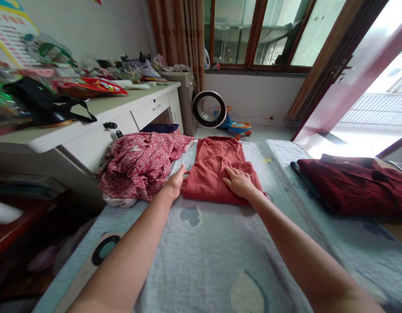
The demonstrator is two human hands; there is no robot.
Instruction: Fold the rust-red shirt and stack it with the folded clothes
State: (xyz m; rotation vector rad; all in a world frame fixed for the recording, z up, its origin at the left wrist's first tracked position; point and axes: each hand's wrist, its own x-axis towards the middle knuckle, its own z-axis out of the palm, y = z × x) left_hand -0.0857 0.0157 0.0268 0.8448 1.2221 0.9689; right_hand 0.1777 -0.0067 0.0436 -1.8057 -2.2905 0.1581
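Note:
A coral-red button-front shirt [206,178] lies folded into a compact bundle on the light blue bed cover [201,256]. My right hand [240,181] rests palm down on its right half, fingers stretched out and spread over the cloth. At the bundle's left edge is my left hand [177,180], thumb up and fingers extended against the side; part of its fingers is hidden by the cloth. Just left of that hand sits a crumpled heap of red-and-white patterned clothing [139,165].
Folded dark red garments [354,184] lie stacked at the right. A white desk [122,117] crowded with items runs along the left wall. Beyond the bed stand a washing machine with its round door [209,109] open and a blue-orange ride-on toy [235,125]. A phone-like object [105,250] lies near my left forearm.

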